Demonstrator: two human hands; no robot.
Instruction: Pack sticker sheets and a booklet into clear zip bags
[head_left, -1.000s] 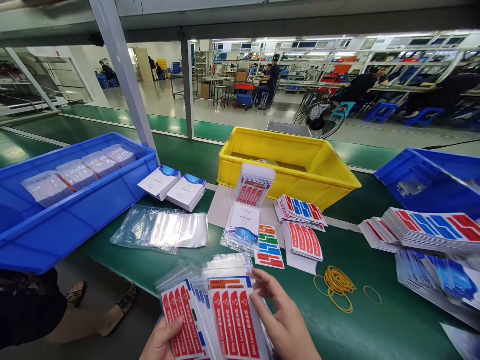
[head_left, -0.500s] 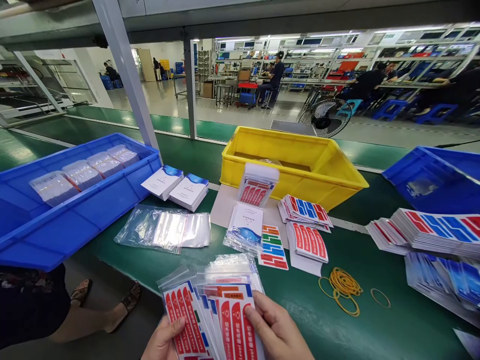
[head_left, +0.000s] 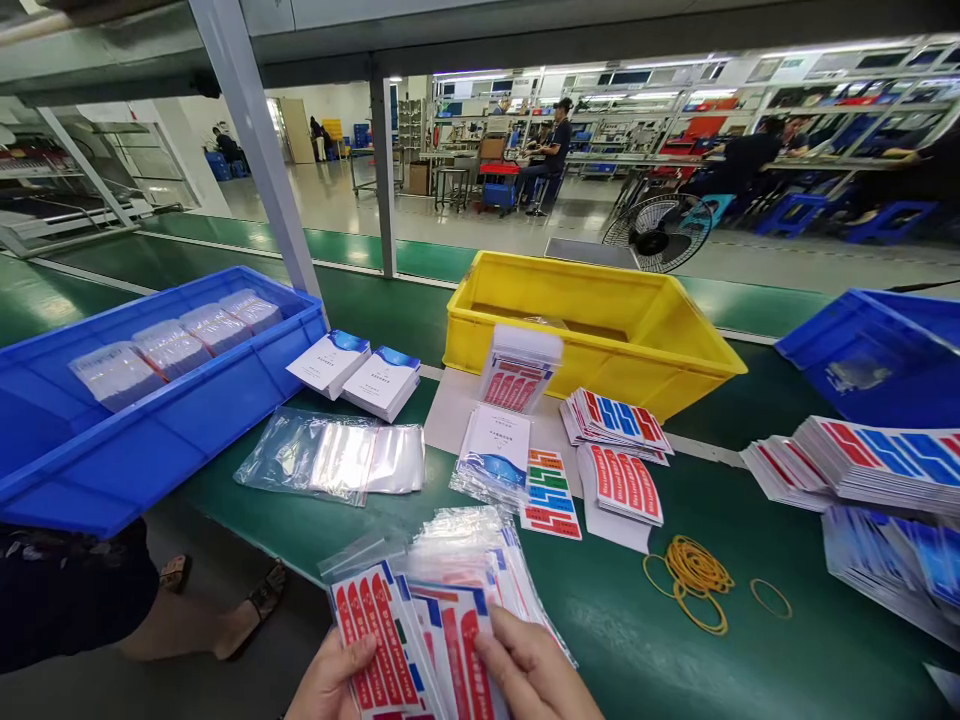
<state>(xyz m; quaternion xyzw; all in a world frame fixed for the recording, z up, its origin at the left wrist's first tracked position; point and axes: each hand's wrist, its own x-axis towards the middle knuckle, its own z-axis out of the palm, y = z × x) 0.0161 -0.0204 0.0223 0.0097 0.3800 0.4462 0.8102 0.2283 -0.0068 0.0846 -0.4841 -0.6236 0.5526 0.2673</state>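
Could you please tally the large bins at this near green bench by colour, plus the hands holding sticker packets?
Blue: 2, the left blue bin and right blue bin
Yellow: 1, the yellow bin
Hands holding sticker packets: 2, left hand and right hand
Total: 5

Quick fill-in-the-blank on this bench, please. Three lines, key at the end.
1. Between the left blue bin and the right blue bin stands a ____ bin.
2. The rubber bands lie on a ____ tabletop.
3. The left hand and right hand hold packets showing ____ strips with white lettering.
Missing words: yellow; green; red
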